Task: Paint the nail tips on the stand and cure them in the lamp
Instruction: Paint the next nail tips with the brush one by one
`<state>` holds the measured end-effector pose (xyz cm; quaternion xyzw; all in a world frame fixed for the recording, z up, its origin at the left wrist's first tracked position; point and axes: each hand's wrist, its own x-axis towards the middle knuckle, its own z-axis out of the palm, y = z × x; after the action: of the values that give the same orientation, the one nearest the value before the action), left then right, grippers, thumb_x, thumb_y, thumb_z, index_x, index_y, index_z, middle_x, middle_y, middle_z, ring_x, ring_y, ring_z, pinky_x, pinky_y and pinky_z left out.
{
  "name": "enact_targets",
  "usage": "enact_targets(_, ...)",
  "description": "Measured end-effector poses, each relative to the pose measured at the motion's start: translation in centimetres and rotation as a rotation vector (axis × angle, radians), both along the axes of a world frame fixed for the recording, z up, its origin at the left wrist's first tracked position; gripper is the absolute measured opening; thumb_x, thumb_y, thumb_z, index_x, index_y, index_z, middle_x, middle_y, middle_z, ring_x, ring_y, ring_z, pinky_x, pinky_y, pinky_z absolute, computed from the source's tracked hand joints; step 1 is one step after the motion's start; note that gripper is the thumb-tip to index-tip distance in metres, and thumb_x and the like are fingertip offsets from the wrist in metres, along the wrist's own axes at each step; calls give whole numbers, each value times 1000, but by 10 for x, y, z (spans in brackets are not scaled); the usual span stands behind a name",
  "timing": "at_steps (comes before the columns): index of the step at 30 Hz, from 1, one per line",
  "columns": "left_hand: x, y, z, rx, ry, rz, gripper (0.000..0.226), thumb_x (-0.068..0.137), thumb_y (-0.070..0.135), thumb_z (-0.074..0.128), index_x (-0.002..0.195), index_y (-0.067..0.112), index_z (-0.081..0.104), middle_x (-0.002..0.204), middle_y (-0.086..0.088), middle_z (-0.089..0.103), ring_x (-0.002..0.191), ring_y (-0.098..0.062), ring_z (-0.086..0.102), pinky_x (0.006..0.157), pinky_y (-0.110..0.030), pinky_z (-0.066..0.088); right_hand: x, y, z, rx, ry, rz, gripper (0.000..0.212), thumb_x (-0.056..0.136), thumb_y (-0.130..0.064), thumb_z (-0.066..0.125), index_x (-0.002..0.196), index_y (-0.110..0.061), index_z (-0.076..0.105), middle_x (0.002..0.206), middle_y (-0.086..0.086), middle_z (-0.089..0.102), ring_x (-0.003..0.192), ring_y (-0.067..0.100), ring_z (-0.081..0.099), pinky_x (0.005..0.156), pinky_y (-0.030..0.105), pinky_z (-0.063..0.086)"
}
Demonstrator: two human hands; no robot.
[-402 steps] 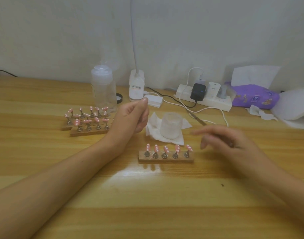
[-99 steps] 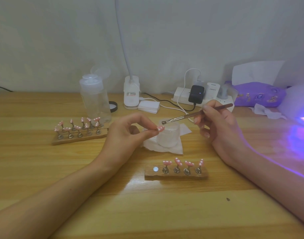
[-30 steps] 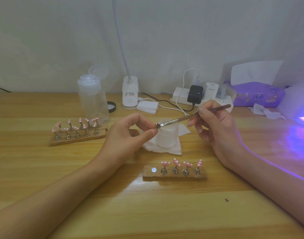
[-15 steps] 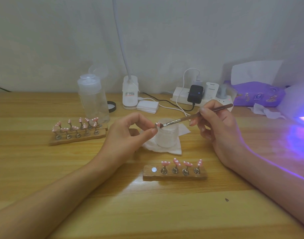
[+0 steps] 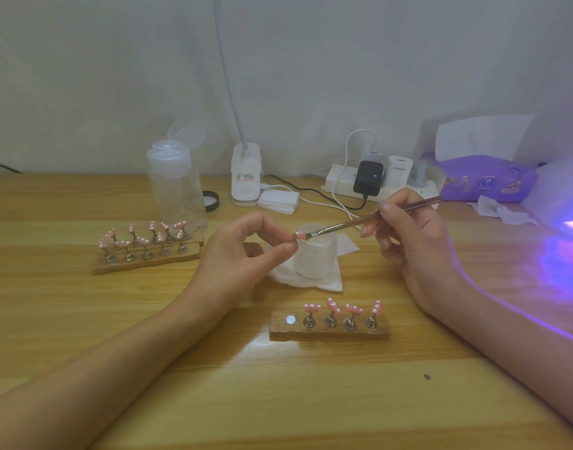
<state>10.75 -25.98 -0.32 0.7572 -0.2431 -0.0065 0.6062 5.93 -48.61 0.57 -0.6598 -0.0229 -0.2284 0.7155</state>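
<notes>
My left hand (image 5: 242,254) pinches one pink nail tip (image 5: 298,235) between thumb and forefinger, by the rim of the frosted jar (image 5: 314,258), whose contents I cannot make out. My right hand (image 5: 415,241) grips the brush (image 5: 359,220), its long axis running from those fingers toward 8 o'clock, bristles touching the nail tip. The stand (image 5: 278,329) at 6 o'clock carries four tips, leftmost seat bare; the glowing lamp (image 5: 567,203) sits at 3 o'clock.
</notes>
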Motion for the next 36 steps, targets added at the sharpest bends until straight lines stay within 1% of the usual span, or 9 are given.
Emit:
enact_targets(9,1,0,-1,-12,9,-1,10,83,25,78,78,28,70,88,8,72,53,-6,49,49,-15,43,0,-2,0,38,-39,-56,26,98,-16,53,73,-25,52,65,3,67,49,7,44,42,16,30)
enact_targets(13,1,0,-1,5,1,-8,12,85,25,77,78,30,68,94,8,74,51,-7,48,49,-15,42,-1,-6,4,66,-1,-173,18,86,-23,56,70,-23,46,55,-1,61,48,9,43,42,17,27)
enact_targets(17,1,0,-2,2,-7,-13,13,85,22,77,77,28,69,91,9,74,51,-8,49,48,-15,43,-2,-14,6,81,0,-275,28,91,-13,52,67,-26,46,52,-9,56,49,8,46,43,16,28)
enact_targets(19,0,1,-2,-10,0,-15,11,85,20,77,78,24,69,90,9,74,50,-6,49,47,-15,42,-2,-16,7,107,8,-291,31,93,-10,50,67,-25,46,51,-7,56,46,7,45,40,15,29)
enact_targets(24,1,1,-2,-19,0,-20,16,86,20,76,77,31,69,95,5,74,49,-2,48,47,-13,41,-2,-17,7,129,-47,-159,35,98,-9,46,67,-26,49,57,-4,58,52,8,49,43,16,32)
enact_targets(28,1,1,-2,-7,-10,-12,14,85,22,76,79,32,70,94,6,74,51,-1,49,49,-14,42,-1,-12,4,24,-74,-55,23,89,-12,47,72,-26,53,64,-3,63,55,10,52,43,18,33)
enact_targets(30,1,1,-2,-4,-10,-18,13,85,22,77,79,31,70,92,8,74,51,-2,49,49,-14,42,-2,-14,5,-29,-116,-33,26,84,-10,46,71,-30,57,67,-2,64,57,13,54,44,18,34)
enact_targets(33,1,1,-2,2,-8,-23,12,84,22,77,78,29,70,92,9,74,52,-4,49,49,-14,42,-4,-19,9,-159,-223,30,27,82,-2,44,77,-26,57,70,-1,63,56,17,55,45,20,38)
enact_targets(36,1,1,-2,1,-6,-25,11,84,21,77,78,28,70,90,11,74,51,-2,49,49,-14,42,-3,-22,10,-214,-277,74,31,81,4,41,79,-23,56,72,-1,61,55,15,53,46,21,40)
